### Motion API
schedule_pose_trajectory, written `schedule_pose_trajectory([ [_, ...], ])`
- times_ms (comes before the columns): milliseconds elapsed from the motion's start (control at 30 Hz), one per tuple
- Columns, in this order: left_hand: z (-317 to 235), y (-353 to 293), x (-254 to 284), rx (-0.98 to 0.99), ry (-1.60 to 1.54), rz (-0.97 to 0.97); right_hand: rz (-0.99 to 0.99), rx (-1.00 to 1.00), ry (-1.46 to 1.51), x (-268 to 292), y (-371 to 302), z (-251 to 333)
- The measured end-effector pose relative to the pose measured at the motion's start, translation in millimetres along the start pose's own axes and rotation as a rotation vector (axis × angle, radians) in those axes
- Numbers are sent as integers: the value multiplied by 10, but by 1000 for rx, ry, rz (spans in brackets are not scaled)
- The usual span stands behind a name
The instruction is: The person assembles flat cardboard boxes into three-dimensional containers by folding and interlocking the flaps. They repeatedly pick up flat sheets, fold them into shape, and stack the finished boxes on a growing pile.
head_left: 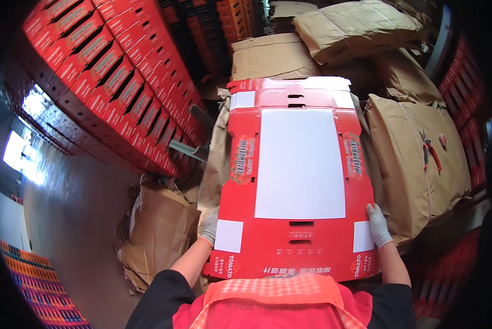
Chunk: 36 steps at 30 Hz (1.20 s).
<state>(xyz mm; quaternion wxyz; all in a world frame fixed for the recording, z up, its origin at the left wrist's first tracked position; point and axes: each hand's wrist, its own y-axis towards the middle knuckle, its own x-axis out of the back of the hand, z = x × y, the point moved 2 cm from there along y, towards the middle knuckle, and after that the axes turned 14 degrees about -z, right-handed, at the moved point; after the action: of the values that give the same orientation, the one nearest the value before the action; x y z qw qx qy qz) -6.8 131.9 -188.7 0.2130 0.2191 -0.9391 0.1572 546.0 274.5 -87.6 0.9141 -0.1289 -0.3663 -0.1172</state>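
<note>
A flat, unfolded red-and-white cardboard carton lies in front of my body, with slots and cut flaps along its edges. My left hand, in a pale glove, holds its left edge near the close end. On the opposite edge my right hand, gloved as well, grips with the thumb up along the side. The fingers of both hands are partly hidden by the cardboard's edges. Brown wrapping paper shows beneath and to the left of the carton. Whether more flat cartons lie under it, I cannot tell.
Brown paper-wrapped bundles sit at right, one bearing red-handled pliers and a small red-and-white item. More bundles are piled behind. Stacked red cartons rise at left, above crumpled brown paper on the floor.
</note>
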Motion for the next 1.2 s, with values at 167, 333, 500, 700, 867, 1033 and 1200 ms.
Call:
schedule_pose_trajectory([
  [167,369,34,50,-266,339,123,11,-11,-46,70,-69,113],
  [333,636,-28,99,60,-202,126,68,-3,19,69,-99,213],
  [500,336,-35,-24,498,-910,345,48,-45,24,60,-137,237],
  [700,-459,-87,-102,602,-1332,447,-17,-10,-114,65,-166,305],
  [867,-678,-96,13,572,-1257,349,42,-81,189,44,-233,351],
  [1033,-702,-143,247,556,-978,263,237,-67,461,-42,-329,134],
  [1200,-1430,-604,580,385,-827,147,488,-108,749,-355,-224,-243],
])
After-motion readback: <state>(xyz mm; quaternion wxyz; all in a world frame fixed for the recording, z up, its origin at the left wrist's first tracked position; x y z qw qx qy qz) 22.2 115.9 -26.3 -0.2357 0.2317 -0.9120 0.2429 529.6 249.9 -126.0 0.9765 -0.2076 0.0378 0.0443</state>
